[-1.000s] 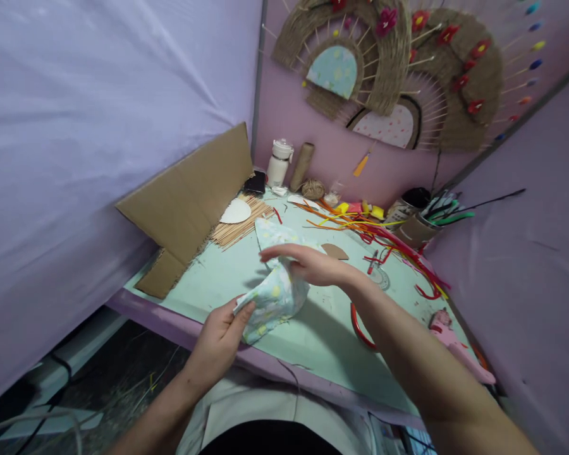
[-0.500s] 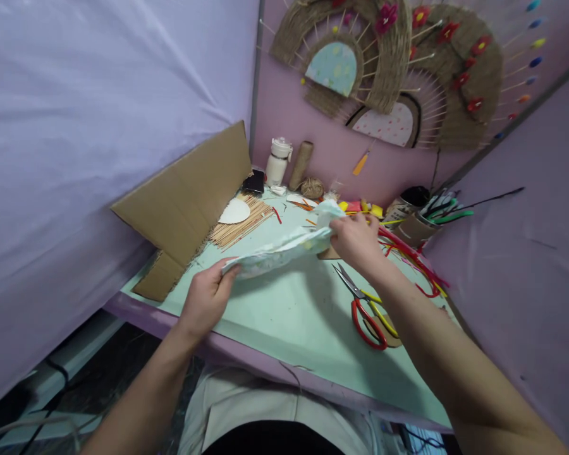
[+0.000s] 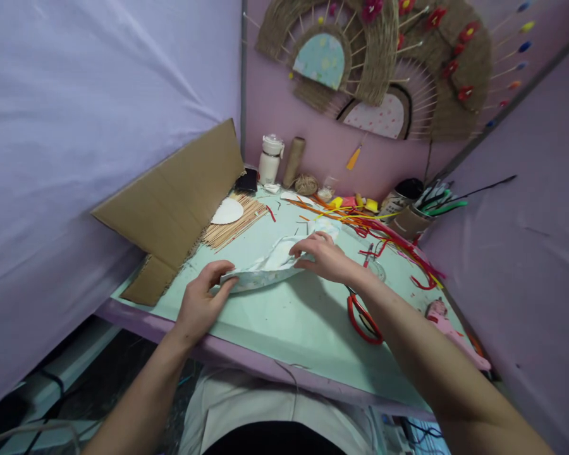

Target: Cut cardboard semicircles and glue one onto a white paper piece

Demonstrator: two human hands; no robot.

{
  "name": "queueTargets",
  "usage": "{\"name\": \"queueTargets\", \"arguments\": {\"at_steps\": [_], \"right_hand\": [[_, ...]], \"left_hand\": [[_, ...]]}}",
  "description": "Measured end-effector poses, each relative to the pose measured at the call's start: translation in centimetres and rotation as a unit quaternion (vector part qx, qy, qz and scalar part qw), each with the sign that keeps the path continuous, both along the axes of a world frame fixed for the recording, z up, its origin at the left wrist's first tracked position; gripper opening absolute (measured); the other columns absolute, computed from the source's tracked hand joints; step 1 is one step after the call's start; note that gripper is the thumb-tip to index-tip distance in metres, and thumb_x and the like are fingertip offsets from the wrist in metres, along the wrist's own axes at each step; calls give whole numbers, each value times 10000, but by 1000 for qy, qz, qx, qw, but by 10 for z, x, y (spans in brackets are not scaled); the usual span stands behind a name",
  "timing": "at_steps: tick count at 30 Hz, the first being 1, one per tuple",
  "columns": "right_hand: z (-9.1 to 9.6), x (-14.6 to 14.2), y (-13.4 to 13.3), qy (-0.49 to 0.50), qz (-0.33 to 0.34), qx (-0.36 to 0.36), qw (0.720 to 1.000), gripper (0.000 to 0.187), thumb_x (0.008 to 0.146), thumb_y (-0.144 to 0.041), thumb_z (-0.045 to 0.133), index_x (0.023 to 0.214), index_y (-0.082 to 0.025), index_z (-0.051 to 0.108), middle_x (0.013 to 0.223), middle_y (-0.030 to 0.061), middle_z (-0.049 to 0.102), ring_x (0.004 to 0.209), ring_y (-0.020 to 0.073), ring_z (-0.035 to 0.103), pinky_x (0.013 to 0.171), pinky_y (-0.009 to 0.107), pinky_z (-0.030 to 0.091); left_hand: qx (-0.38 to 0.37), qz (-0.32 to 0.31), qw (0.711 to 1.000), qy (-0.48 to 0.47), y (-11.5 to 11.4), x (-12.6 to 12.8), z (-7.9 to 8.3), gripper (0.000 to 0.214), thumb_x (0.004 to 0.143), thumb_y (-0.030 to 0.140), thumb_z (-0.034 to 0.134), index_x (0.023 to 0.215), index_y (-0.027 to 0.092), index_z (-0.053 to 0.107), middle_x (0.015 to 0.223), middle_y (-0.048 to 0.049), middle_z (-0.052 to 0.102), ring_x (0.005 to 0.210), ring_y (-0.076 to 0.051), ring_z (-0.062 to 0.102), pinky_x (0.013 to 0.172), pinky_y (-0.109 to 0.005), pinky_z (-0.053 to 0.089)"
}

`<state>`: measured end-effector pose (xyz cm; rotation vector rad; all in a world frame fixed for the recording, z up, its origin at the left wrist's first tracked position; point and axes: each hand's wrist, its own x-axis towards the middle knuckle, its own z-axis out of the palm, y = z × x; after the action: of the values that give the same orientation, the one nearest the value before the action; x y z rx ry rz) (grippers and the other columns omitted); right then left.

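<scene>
A strip of pale blue-green patterned fabric, white on its inner side, stretches between my hands just over the table. My left hand pinches its left end between thumb and fingers. Farther along, my right hand grips the fabric's edge with bent fingers, and a loose part of the cloth lies beyond it. Beneath my right forearm are scissors with red handles; their blades are mostly hidden.
Folded cardboard stands at the left, beside thin wooden sticks and a white half-round piece. Coloured pipe cleaners, a pen holder and a pink glue gun occupy the right. Twine and a white bottle stand behind.
My right hand has moved left and down along the fabric, which now hangs lower and looser, opening out to show its white side. My left hand stays on its end.
</scene>
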<state>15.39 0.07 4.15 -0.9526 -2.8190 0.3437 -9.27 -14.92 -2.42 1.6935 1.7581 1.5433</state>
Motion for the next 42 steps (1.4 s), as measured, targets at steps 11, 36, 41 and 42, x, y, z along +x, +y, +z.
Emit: {"name": "queueTargets", "arguments": {"at_steps": [11, 36, 41, 42], "right_hand": [[-7, -41, 29, -57, 20, 52, 997, 147, 888, -234, 621, 917, -236, 765, 1430, 57, 554, 1281, 301, 437, 1007, 455, 294], [69, 50, -12, 244, -49, 117, 961, 131, 865, -324, 623, 794, -215, 634, 866, 61, 691, 882, 234, 610, 879, 391, 439], [95, 75, -33, 256, -16, 45, 966, 167, 877, -383, 618, 933, -227, 595, 863, 39, 651, 761, 191, 607, 689, 301, 481], [102, 79, -36, 249, -6, 45, 967, 181, 880, -396, 616, 962, -235, 601, 878, 41, 653, 763, 190, 608, 682, 300, 481]], "left_hand": [[1, -27, 995, 100, -2, -2, 7, 311, 758, 98, 445, 890, 205, 705, 967, -36, 744, 934, -187, 688, 876, -308, 539], [251, 55, 962, 97, 9, 31, 112, 74, 837, 263, 695, 815, 221, 753, 834, -9, 759, 819, -161, 705, 808, -309, 570], [193, 66, 979, -9, -16, 41, 123, 84, 800, 292, 730, 835, 216, 732, 835, -4, 729, 755, -142, 669, 693, -268, 567], [182, 65, 981, -26, -21, 42, 124, 91, 792, 293, 736, 840, 217, 728, 835, 0, 723, 739, -136, 661, 670, -256, 560]]}}
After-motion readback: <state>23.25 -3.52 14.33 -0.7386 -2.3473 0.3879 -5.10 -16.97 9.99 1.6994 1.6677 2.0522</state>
